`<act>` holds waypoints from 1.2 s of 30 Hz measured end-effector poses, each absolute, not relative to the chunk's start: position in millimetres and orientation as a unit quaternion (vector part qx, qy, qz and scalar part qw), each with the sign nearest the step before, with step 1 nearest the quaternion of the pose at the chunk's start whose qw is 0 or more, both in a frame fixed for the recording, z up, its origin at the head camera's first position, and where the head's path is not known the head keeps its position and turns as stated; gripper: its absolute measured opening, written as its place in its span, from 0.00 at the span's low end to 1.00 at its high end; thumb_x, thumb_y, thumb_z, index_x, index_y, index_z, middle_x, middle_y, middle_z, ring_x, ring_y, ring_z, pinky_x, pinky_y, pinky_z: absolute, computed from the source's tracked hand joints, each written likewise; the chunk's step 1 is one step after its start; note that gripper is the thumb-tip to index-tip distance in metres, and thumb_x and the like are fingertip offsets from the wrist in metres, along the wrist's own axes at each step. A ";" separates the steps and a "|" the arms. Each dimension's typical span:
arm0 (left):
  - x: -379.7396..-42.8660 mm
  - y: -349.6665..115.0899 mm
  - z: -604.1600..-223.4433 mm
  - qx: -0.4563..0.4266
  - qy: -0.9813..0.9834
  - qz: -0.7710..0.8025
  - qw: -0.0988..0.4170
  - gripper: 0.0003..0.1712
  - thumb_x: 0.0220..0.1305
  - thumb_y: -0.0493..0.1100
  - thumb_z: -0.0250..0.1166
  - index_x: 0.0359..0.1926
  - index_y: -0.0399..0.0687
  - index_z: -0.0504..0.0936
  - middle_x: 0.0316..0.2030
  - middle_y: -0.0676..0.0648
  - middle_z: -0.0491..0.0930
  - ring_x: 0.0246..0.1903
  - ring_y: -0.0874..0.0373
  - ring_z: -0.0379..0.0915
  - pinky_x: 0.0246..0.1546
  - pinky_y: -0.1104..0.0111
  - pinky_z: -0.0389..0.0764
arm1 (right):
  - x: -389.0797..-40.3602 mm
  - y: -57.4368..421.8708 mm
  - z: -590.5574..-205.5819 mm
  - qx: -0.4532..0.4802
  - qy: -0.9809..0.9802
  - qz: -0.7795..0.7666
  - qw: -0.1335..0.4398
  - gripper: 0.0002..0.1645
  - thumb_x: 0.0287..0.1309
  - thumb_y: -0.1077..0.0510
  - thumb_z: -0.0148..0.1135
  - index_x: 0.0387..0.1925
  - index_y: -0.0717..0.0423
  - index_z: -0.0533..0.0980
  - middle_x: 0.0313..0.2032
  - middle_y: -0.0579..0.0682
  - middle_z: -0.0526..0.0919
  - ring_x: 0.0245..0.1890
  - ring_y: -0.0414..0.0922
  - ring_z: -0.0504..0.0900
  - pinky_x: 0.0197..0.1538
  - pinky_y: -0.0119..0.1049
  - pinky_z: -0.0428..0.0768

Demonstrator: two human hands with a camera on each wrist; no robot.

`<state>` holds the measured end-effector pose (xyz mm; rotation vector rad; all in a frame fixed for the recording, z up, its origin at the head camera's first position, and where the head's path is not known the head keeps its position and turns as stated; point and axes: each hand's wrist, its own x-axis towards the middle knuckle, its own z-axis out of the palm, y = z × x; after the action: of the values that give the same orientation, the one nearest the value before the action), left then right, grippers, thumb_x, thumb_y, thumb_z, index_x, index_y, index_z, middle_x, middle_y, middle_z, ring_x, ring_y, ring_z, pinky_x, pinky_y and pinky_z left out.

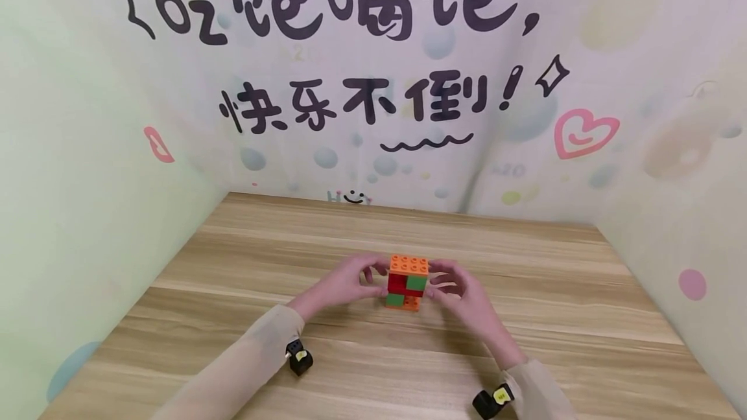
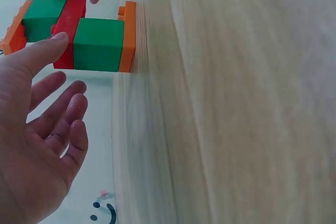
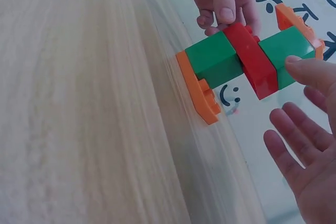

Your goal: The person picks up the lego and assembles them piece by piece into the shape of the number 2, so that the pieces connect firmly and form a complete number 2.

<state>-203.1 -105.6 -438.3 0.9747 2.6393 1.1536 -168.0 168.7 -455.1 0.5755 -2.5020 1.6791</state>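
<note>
Between the hands, a stack of toy building blocks stands upright on the wooden table. At its base is an orange studded plate, with a green block on its left part. A red brick lies across that block and carries a second green block on the right. Another orange plate tops the stack. My left hand is at the left side, its thumb at the red brick and its fingers loosely bent. On the right, my right hand has its thumb beside the stack and its fingers spread, gripping nothing.
The wood-grain table meets a printed white backdrop with dark lettering behind the stack. Pale side walls flank the table. A small black device is on the left wrist, and another black device on the right.
</note>
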 end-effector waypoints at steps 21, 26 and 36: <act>-203.5 -99.1 -447.9 0.310 0.865 0.391 0.055 0.25 0.60 0.45 0.71 0.57 0.46 0.79 0.49 0.49 0.84 0.38 0.63 0.75 0.37 0.73 0.76 | -165.8 158.7 -450.8 0.236 -0.791 0.549 0.129 0.25 0.58 0.62 0.69 0.57 0.48 0.75 0.55 0.48 0.82 0.51 0.36 0.82 0.55 0.46 0.82; -203.6 -97.4 -446.7 0.303 0.866 0.394 0.060 0.24 0.61 0.44 0.71 0.57 0.45 0.79 0.48 0.49 0.84 0.38 0.64 0.75 0.39 0.73 0.77 | -166.9 156.6 -448.1 0.222 -0.792 0.554 0.130 0.21 0.59 0.61 0.68 0.55 0.49 0.77 0.53 0.49 0.83 0.49 0.35 0.82 0.54 0.42 0.83; -206.0 -97.1 -445.6 0.289 0.855 0.423 0.080 0.23 0.63 0.46 0.69 0.56 0.44 0.79 0.47 0.49 0.83 0.38 0.63 0.74 0.38 0.72 0.77 | -172.5 154.3 -450.5 0.191 -0.794 0.561 0.131 0.21 0.60 0.59 0.68 0.55 0.49 0.77 0.53 0.49 0.84 0.48 0.35 0.83 0.52 0.33 0.83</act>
<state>-206.0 -97.1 -445.6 0.8629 2.5572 1.2647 -172.5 154.3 -450.5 0.5543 -2.3074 1.6307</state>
